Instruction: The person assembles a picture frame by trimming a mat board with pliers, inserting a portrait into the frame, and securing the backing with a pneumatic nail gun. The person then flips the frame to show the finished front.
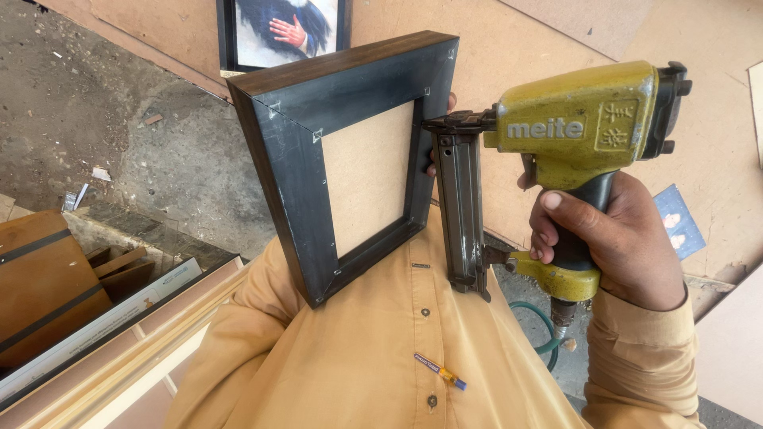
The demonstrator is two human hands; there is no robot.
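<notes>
I hold a dark wooden picture frame point(294, 159) upright against my chest, its back with a brown backing board point(369, 179) facing me. My left hand point(451, 101) is almost all hidden behind the frame's right side; only fingertips show, gripping it. My right hand point(620, 238) is wrapped around the black handle of a yellow-green pneumatic nail gun point(572, 119). The gun's nose touches the frame's right edge near the top, and its long dark magazine hangs down beside the frame.
A green air hose point(540, 326) runs from the gun's base. Another framed picture point(282, 32) and a small photo print point(679, 222) lie on plywood sheets point(556, 32). Wooden mouldings point(119, 349) and a brown box point(40, 278) sit lower left. A pen point(439, 371) is clipped on my shirt.
</notes>
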